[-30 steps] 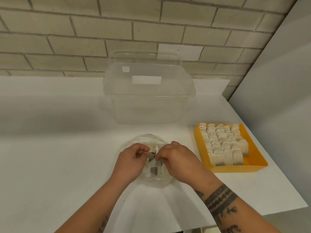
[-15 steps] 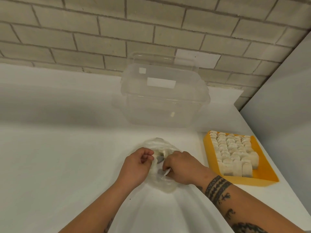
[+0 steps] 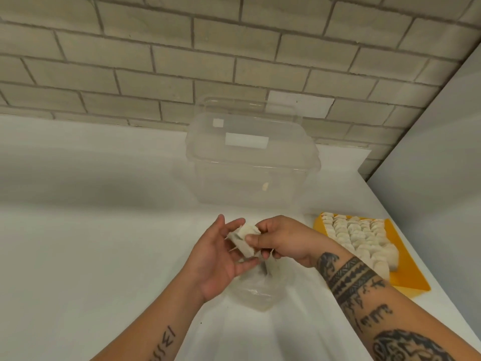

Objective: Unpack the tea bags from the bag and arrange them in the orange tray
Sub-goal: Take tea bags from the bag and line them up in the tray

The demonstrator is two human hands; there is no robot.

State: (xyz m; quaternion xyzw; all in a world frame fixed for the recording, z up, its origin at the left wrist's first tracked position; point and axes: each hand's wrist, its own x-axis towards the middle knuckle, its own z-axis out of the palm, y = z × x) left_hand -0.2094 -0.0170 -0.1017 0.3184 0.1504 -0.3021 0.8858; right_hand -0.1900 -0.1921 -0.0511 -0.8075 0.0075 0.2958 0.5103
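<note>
White tea bags (image 3: 246, 239) sit in a small stack between the two hands, up in the air over the table (image 3: 91, 243); thin strings stick out of the stack. The right hand (image 3: 283, 238) pinches the stack; its thumb is on the near side and its fingers curl round the far side. The left hand (image 3: 218, 256) is loose and flat with its palm up; its straight fingers lie against the left side of the stack; its thumb is just below the stack; it does not grip.

The bag (image 3: 256, 293) is clear plastic; it lies crumpled on the table just under the hands; I cannot tell if any more tea bags are in it.

The tray (image 3: 406, 277) is orange; it lies flat on the table to the right of the hands, near the table's right edge; rows (image 3: 361, 238) of tea bags stand packed side by side in it and fill most of it; a bare orange strip shows at the near end.

A big clear box (image 3: 250, 162) stands behind the hands, close to the brick wall (image 3: 156, 61); it has a white label (image 3: 246, 140) on it; a small pale thing (image 3: 265, 187) shows through its front. Both forearms have dark tattoos.
</note>
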